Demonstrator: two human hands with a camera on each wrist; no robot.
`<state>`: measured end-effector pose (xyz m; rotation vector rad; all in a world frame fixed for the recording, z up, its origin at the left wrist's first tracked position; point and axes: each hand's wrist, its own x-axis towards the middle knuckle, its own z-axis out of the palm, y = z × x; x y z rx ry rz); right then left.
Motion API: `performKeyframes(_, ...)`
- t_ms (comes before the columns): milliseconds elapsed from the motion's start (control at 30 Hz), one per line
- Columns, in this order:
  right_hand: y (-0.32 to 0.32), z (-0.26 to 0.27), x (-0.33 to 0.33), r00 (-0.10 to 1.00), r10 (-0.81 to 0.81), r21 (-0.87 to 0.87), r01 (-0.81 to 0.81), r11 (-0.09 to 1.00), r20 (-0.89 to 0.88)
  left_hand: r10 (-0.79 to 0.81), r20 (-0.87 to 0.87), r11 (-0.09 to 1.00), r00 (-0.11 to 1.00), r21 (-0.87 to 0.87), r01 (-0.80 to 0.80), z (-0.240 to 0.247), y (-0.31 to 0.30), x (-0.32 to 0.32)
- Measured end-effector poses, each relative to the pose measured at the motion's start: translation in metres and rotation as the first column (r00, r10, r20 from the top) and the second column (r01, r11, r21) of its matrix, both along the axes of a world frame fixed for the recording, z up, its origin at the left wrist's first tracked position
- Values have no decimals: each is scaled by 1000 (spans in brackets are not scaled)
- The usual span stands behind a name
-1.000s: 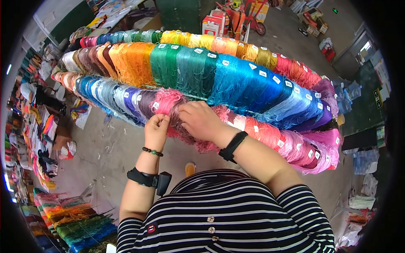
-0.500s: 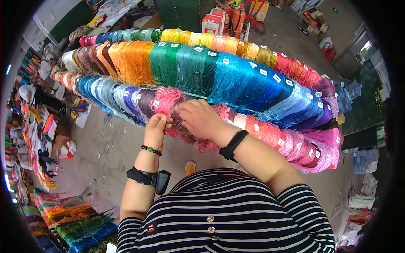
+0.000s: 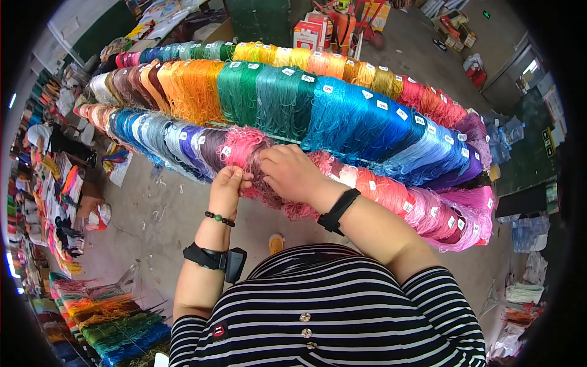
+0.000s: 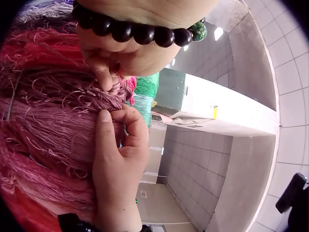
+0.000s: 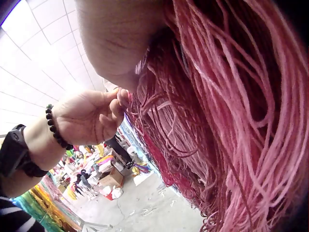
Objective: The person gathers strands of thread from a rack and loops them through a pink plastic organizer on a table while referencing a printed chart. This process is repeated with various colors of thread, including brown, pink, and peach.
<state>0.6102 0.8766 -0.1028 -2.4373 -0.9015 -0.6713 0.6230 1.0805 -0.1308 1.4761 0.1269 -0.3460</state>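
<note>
A skein of dusty mauve yarn [image 4: 63,125] hangs over the near rail, beside a bright pink skein [image 3: 241,139] with a white tag. My left hand [image 3: 226,188], wearing a dark bead bracelet, pinches a few mauve strands between thumb and fingers at the skein's near edge. Close to its right, my right hand [image 3: 292,172] grips the top of the same skein. In the left wrist view, the right thumb [image 4: 104,125] presses on the mauve strands, with the index finger bent against them. The right fingertips are hidden by the hand in the right wrist view.
Tagged skeins hang in long rows: blue [image 3: 361,119], green [image 3: 238,85] and orange [image 3: 189,85] on the middle rail, red and pink [image 3: 391,199] at near right. A lower rack of yarn [image 3: 116,324] stands at the left. Behind are a red hand truck [image 3: 373,37] and boxes [image 3: 306,35].
My left hand has shifted slightly and turned, so its thumb now shows over the fingers at the yarn. The right hand stays in nearly the same place on the mauve skein.
</note>
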Motion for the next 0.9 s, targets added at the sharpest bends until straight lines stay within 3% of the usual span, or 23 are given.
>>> performKeyframes(267,0,-1,0,1000,-1,6,1,1000,-4,-30,-12,999,999,-30,30,2,1,-1)
performKeyframes(367,0,-1,1,1000,-2,4,2,1000,-7,-53,-102,999,993,-9,53,9,-2,-7)
performKeyframes(600,0,0,1,999,-11,-19,10,1000,-31,-116,-73,991,991,50,120,3,-1,-14)
performKeyframes(700,0,0,1,998,14,69,-9,998,-68,-94,-73,994,993,51,98,3,0,-15)
performKeyframes(900,14,2,-1,956,-91,214,154,965,-280,-87,-58,996,994,7,88,9,3,-18)
